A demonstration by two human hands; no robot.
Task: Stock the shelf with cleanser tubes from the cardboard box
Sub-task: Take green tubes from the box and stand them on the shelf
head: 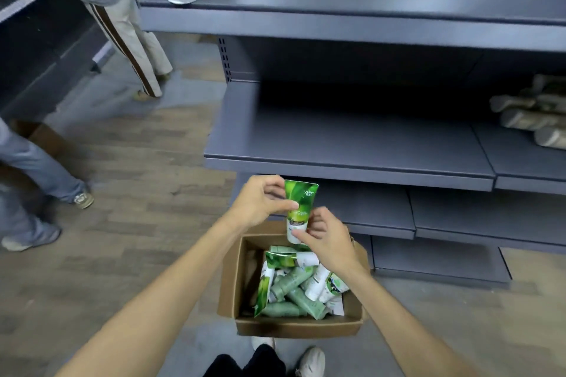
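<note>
Head view: your left hand (260, 202) and right hand (324, 239) both pinch one cleanser tube (298, 210) upright above the cardboard box (232, 278), ready for the shelf (352, 144) at twelve o'clock.

Both arms reach forward, left hand (260, 200) and right hand (326, 239) close together, fingers curled in pinches.

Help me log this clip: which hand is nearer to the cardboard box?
Right. The right hand pinches the green tube's lower end just above the cardboard box; the left hand grips the tube higher, further from it.
</note>
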